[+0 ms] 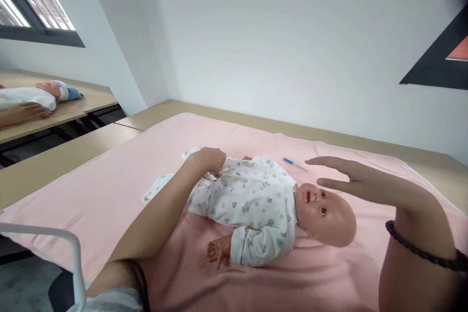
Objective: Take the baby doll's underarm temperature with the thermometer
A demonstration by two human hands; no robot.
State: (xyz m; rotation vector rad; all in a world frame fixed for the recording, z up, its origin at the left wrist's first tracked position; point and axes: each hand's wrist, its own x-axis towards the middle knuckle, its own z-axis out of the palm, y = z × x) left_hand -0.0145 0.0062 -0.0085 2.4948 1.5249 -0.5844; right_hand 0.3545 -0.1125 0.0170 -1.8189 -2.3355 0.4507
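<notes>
A baby doll (329, 214) lies on its back on a pink blanket (120, 183), its head to the right. It wears a white printed baby shirt (252, 195) and matching pants (199, 197). My left hand (209, 160) is closed on the shirt's lower hem at the doll's waist; the fingertips are partly hidden. Above the doll's head hovers my right hand (343, 173), holding nothing, with thumb and fingers apart. Just beyond its fingertips lies a thin clear stick with a blue end, like a thermometer (294, 164).
Behind the blanket, the wooden table (234, 116) meets a white wall. At far left, another person's hand (27, 113) rests on a second doll (49, 88) with a blue and white cap. A white curved metal bar (75, 253) stands at the lower left.
</notes>
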